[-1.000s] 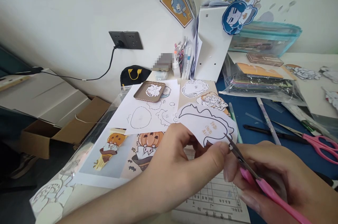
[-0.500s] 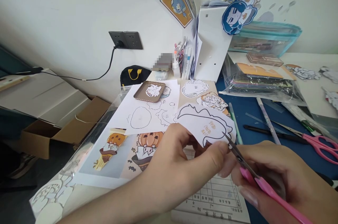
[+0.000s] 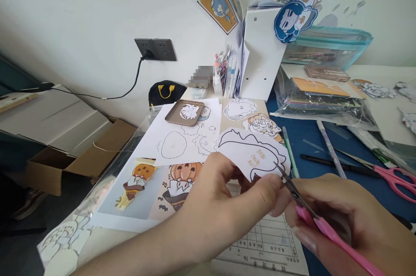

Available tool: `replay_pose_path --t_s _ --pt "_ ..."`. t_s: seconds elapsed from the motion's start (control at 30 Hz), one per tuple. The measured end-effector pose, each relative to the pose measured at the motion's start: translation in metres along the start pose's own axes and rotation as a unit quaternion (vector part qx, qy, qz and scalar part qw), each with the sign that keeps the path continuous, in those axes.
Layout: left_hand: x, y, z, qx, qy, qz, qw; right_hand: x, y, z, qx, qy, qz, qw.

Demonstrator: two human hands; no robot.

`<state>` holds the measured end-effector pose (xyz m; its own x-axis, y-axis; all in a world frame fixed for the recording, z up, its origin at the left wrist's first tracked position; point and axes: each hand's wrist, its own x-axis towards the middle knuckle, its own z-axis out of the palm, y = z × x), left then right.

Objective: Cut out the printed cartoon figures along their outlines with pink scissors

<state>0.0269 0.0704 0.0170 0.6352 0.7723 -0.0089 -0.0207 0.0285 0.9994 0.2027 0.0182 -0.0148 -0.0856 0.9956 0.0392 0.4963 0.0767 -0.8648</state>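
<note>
My left hand (image 3: pixel 224 200) pinches a piece of white paper (image 3: pixel 240 150) between thumb and fingers. The paper carries a black wavy outline and some light brown handwriting. My right hand (image 3: pixel 344 211) is closed around pink-handled scissors (image 3: pixel 328 226). Their blade tip lies over the paper's right part, close to my left thumb. Whether the blades are parted I cannot make out. Beneath my hands lies a printed form (image 3: pixel 269 245) with a ruled table. Left of my wrist is a colour print (image 3: pixel 136 200) of pumpkin-headed figures, partly covered by my arm.
A brown tray (image 3: pixel 170 113) holding a small cutout rests on outline-drawn sheets. Another pair of pink scissors (image 3: pixel 394 178) lies at right near a pen (image 3: pixel 331 148). Behind stand a white file holder (image 3: pixel 260 55) and a teal-edged pouch (image 3: pixel 325 48). Paper cutouts (image 3: pixel 65 245) lie front left.
</note>
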Motion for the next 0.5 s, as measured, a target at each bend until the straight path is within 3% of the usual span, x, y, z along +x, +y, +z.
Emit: replay_pose_path --t_s 0.1,0.3,0.5 --pt "0.0 0.0 -0.001 0.002 -0.002 0.001 1.0 -0.002 0.001 -0.002 -0.01 -0.011 -0.002 1.0" --pt "-0.002 -0.002 -0.001 -0.018 -0.005 0.009 1.0 -0.005 0.006 -0.011 -0.08 -0.12 0.009 0.989" --pt "0.0 -0.003 -0.002 -0.023 -0.003 0.002 1.0 -0.006 0.005 -0.012 -0.098 -0.13 0.007 0.987"
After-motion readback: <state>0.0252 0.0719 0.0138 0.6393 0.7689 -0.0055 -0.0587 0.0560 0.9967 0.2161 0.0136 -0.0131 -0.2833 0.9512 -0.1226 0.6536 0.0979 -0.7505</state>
